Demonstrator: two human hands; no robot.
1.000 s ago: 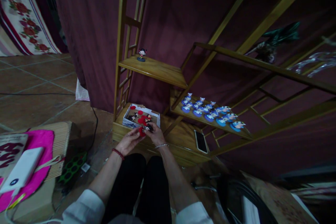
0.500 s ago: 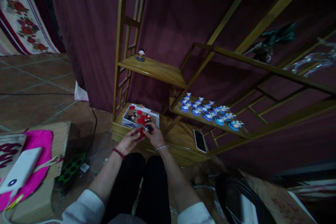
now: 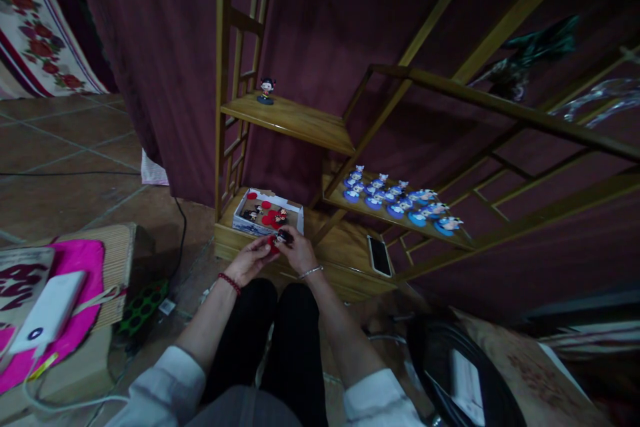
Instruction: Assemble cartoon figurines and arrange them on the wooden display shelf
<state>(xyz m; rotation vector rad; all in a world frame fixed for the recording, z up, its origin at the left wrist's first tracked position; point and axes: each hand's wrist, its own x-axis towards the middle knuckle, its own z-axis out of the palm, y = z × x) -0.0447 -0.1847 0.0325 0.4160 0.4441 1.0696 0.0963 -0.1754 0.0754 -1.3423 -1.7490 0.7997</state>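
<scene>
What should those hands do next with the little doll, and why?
Maybe gently press the doll and the red piece together. The right hand holds the doll and the left hand the red piece close by, though I can't tell if they're already joined. The standing doll on the shelf has a dark base, so this one may need one too.

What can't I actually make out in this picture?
- Head view: whether the red piece and dark-haired figure are joined; fingers of the left hand and right hand cover parts.
- Head view: details of the figures in the white box; too small and dim.
- Head view: the rest of the floral cloth; cut off by the left edge.
</scene>
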